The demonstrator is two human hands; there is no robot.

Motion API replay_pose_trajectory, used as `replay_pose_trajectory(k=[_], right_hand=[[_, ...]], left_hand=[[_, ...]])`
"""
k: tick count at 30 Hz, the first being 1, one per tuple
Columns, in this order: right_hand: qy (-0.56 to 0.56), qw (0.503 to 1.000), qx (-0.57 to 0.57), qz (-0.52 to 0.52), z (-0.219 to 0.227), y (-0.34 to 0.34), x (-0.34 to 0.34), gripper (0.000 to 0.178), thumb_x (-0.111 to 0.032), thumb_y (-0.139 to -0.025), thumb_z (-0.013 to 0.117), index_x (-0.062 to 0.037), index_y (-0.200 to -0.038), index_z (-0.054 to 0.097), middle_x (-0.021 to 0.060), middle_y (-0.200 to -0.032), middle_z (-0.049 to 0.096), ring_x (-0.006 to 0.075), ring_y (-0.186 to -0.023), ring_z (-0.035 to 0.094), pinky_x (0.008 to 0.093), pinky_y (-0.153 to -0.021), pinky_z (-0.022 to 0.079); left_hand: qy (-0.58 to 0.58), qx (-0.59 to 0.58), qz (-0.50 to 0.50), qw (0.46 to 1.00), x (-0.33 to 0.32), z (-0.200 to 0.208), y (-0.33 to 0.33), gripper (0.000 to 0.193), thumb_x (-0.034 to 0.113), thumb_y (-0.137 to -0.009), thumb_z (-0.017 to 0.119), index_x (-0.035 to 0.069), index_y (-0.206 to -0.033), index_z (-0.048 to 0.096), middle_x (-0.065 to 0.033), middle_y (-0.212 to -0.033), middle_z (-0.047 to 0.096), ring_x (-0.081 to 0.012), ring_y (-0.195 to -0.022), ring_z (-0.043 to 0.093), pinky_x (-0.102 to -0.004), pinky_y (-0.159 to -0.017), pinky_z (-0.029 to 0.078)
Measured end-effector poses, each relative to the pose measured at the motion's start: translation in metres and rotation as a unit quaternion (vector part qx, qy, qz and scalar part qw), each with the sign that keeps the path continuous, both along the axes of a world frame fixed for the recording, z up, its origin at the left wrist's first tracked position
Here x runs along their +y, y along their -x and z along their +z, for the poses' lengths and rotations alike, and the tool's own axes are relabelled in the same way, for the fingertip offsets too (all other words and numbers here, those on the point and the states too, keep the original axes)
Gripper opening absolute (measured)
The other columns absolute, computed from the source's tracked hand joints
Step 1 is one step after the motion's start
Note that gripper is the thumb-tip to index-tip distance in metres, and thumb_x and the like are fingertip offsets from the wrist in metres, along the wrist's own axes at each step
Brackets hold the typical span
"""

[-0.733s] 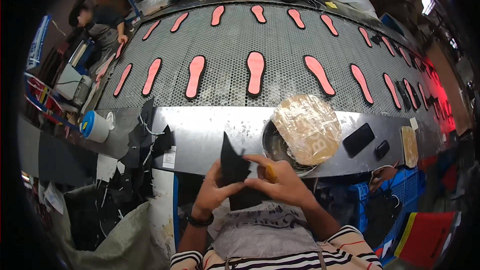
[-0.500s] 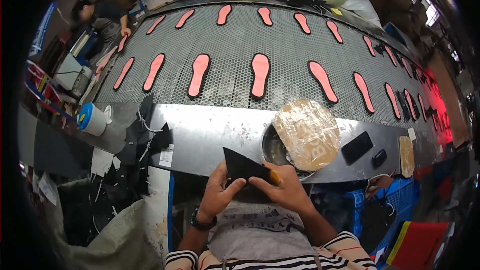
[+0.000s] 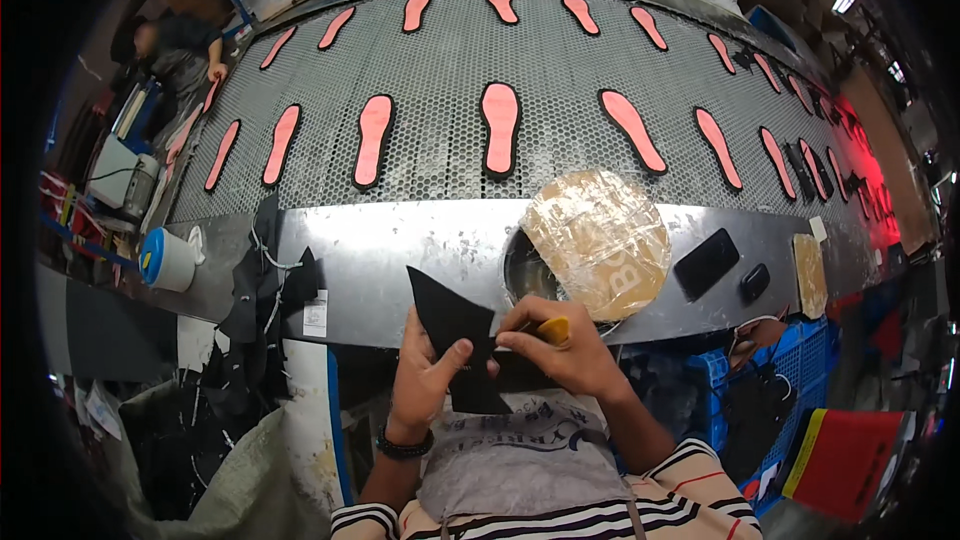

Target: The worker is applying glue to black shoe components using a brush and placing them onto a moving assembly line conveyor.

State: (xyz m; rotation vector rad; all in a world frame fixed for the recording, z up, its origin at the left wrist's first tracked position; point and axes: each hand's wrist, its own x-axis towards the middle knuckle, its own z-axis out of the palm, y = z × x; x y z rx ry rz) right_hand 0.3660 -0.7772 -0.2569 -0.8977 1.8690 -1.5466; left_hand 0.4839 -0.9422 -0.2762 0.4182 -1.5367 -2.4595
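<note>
My left hand (image 3: pixel 428 380) is closed on a thin black piece of sheet material (image 3: pixel 455 335) with a pointed corner, tilted up before my apron. Its thumb lies across the face of the piece. Close by on the right, my right hand (image 3: pixel 570 348) grips a yellow-handled tool (image 3: pixel 553 330); the working end is hidden by the fingers, so its kind does not show. The fingertips of that hand are at the right edge of the black piece. Past my hands stands a dark round pan (image 3: pixel 524 270), partly covered by a film-wrapped cardboard disc (image 3: pixel 600 245).
Pink insoles with black rims (image 3: pixel 501 130) lie in two rows on a mesh conveyor (image 3: pixel 440 70). A phone (image 3: pixel 706 264), a blue-lidded tub (image 3: pixel 168 260) and black scraps (image 3: pixel 250 280) rest on the metal edge. Another person (image 3: pixel 180 55) reaches in at the far left.
The black piece has swung more upright and shifted left with my left hand. My right thumb has come off its face, and the yellow handle has turned. The whole view has tilted slightly downward.
</note>
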Motion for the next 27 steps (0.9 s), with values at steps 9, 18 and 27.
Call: replay_pose_trajectory(k=[9,18,27], right_hand=[[0.003,0.999,-0.002,-0.040,-0.022,-0.006,0.008,0.013,-0.011,-0.098,0.059,0.0006,-0.103,0.064,0.0143,-0.097,0.069,0.0204,-0.086,0.066,0.0311,-0.077,0.050],[-0.045,0.978,0.123,-0.164,-0.022,0.020,0.033,0.016,-0.008,-0.090,0.069,-0.0005,-0.105,0.070,0.0139,-0.095,0.070,0.0267,-0.083,0.068,0.0337,-0.074,0.051],[-0.110,0.942,0.266,-0.173,-0.040,0.016,0.018,0.014,-0.006,-0.084,0.073,-0.0025,-0.098,0.072,0.0138,-0.093,0.070,0.0310,-0.082,0.066,0.0371,-0.074,0.051]], left_hand=[[0.009,-0.099,-0.068,0.993,-0.013,0.004,0.009,0.051,0.000,-0.095,0.064,-0.002,-0.138,0.038,-0.0170,-0.124,0.061,-0.0225,-0.112,0.064,-0.0323,-0.088,0.058],[0.376,-0.106,0.123,0.912,0.009,-0.027,0.018,0.044,0.005,-0.091,0.069,-0.010,-0.127,0.049,-0.0198,-0.115,0.064,-0.0255,-0.106,0.063,-0.0354,-0.093,0.048],[0.426,-0.152,0.115,0.885,0.013,-0.041,0.024,0.047,0.007,-0.090,0.069,-0.012,-0.129,0.050,-0.0287,-0.115,0.063,-0.0357,-0.106,0.064,-0.0398,-0.094,0.047]])
